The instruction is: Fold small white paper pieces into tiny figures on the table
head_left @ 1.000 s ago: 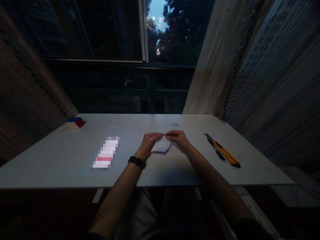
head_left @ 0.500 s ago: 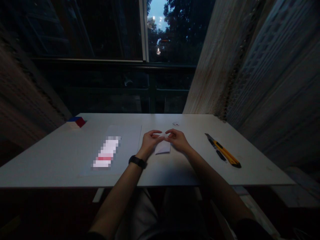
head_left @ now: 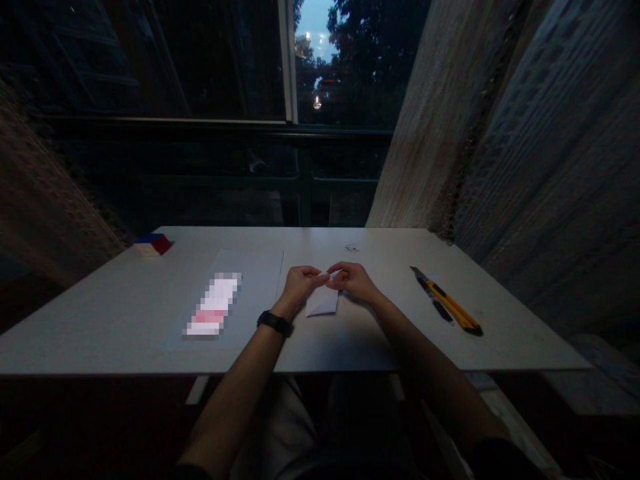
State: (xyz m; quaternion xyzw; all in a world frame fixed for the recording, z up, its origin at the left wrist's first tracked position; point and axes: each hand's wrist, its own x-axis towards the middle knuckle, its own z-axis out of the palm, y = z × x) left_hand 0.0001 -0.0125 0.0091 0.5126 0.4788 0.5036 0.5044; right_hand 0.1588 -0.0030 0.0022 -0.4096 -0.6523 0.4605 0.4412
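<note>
A small folded piece of white paper lies on the white table in front of me. My left hand, with a dark watch on its wrist, pinches the paper's far edge from the left. My right hand pinches the same edge from the right, so the fingertips of both hands nearly meet above the paper. Both hands have curled fingers.
A yellow and black utility knife lies to the right of my hands. A large sheet of paper lies flat to the left. A red, white and blue cube sits at the far left corner. A tiny paper scrap lies beyond my hands.
The paper was raised and spread between my hands a second ago; it now lies lower and narrower. My fingertips have drawn together on its far edge.
</note>
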